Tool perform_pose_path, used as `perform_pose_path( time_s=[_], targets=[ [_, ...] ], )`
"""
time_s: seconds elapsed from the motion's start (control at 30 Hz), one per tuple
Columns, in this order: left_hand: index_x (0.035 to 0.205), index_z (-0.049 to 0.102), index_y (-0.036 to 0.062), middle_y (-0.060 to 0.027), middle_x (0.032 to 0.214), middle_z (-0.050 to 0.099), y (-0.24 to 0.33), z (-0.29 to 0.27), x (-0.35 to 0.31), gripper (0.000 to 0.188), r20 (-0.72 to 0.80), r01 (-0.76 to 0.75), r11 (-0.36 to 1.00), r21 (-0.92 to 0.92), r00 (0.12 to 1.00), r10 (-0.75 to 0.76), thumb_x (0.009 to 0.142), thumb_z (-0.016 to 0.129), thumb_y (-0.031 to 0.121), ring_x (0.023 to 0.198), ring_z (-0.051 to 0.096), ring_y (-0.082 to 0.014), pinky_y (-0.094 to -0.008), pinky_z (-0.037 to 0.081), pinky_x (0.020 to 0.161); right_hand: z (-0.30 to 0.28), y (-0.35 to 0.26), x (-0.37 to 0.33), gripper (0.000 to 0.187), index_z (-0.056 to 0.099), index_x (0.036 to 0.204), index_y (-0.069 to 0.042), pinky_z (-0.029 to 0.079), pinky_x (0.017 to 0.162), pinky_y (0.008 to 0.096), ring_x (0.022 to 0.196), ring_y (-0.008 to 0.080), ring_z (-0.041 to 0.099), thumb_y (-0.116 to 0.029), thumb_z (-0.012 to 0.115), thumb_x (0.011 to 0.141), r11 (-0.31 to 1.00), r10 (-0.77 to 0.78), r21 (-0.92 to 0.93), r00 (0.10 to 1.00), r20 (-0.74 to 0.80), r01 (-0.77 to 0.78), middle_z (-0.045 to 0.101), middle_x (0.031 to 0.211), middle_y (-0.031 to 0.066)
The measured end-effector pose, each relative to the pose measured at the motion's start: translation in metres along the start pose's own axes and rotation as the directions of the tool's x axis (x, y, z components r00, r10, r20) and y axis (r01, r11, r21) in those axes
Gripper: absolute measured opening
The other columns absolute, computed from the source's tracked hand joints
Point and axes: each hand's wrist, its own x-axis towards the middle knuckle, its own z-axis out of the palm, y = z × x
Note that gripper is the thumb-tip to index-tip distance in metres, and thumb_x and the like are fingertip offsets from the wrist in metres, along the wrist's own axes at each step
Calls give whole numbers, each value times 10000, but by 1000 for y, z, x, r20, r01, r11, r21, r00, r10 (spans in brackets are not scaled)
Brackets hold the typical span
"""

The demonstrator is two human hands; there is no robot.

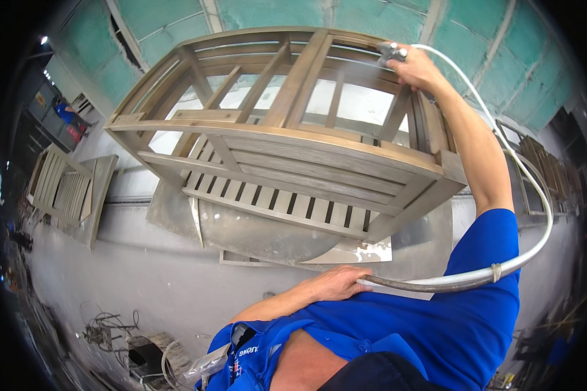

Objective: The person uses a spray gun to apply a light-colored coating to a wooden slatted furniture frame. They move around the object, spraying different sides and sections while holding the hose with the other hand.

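A spray gun (390,55) is gripped in my right hand (412,66), raised over the far right of a wooden cabinet frame (300,85). Pale mist hangs in front of its nozzle. From the gun a white hose (540,195) loops down past my right arm. My left hand (341,283), held close to my waist, closes round the hose bundle, where a dark hose (411,285) runs alongside the white one. The greyish-brown frame has open bays on top, a plank panel (306,171) facing me and a slatted lower shelf (274,201).
Beneath the frame lies a broad flat board (241,228). A slatted wooden piece (60,186) leans at the left, and more wooden frames (535,163) stand at the right. Tangled cables (107,329) lie lower left. A person in blue (65,112) is far left. Green-coated panels (385,19) line the back.
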Motion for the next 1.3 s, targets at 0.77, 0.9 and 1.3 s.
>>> perform_pose_path(
  time_s=[0.77,0.9,1.3],
  targets=[
    [1141,580,98,-141,1105,677,-19,-47,-63,262,-191,64,996,-67,979,-76,895,665,62,1078,636,-396,-486,496,917,53,-174,28,276,630,1204,-55,432,420,284,562,105,580,-214,618,979,943,-268,278,912,312,182,627,707,23],
    [1123,587,81,-148,1101,675,-27,-46,-69,209,-240,40,991,-126,968,-69,928,663,89,1071,637,-395,-478,494,924,105,-184,76,410,611,1381,-162,464,444,298,524,126,563,-212,598,975,955,-282,130,951,130,265,666,770,35],
    [1111,623,47,-179,1031,677,-44,-52,-105,184,-370,204,958,-203,889,-268,1013,644,201,977,643,-401,-448,519,838,191,-215,150,364,645,1232,-75,481,434,297,548,133,633,-290,649,939,911,-373,290,884,281,292,665,717,43]
  ],
)
